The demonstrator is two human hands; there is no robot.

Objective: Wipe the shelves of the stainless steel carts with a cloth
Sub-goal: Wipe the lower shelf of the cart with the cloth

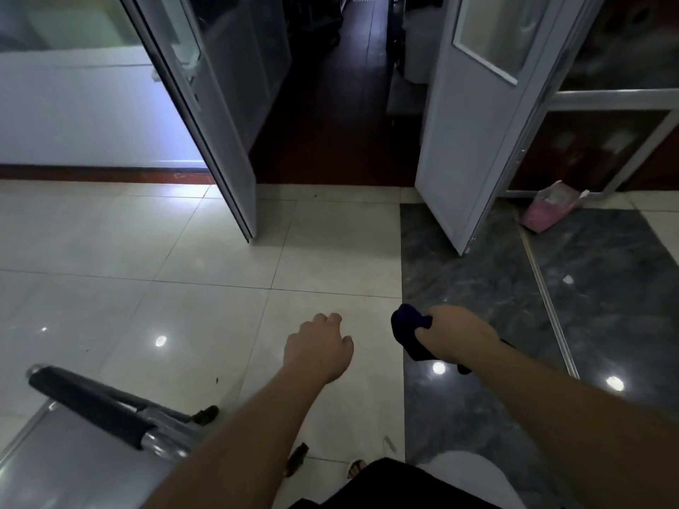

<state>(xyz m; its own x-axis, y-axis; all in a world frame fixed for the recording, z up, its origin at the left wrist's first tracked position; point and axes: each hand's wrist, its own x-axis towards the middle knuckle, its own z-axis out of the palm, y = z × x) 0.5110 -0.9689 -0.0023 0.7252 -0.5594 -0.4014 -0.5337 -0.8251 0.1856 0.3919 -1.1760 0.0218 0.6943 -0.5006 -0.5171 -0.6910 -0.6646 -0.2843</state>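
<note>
cloth [409,334], dark blue and bunched up, sits in the right hand [457,334], whose fingers are curled round it so that a wad sticks out past the knuckles and a loose tail hangs below the wrist. left hand [319,349] hangs out in front over the pale floor tiles [147,251], fingers loosely curled and grasping nothing. both hands are in the air, touching no surface.

cart [84,468] shows only at the bottom left corner of the view: a flat steel shelf and, along its near edge, a push bar with a black grip [86,404]. it stands well apart from the cloth, with the left forearm between them. ahead, two white doors [466,141] stand open onto a dark room, and a pink bag [551,211] lies on the floor by the right door's foot.

the cloth looks soft, light and limp, so it should fold to whatever shape the hand gives it and will not slip out easily. for wiping, it probably works better spread flat under the palm than held as a ball; the fingers could pin its front edge while the palm presses. the steel shelf looks smooth and hard, so the cloth should glide. no wiping is under way yet; the hand with the cloth must first come over to the shelf at the lower left.
</note>
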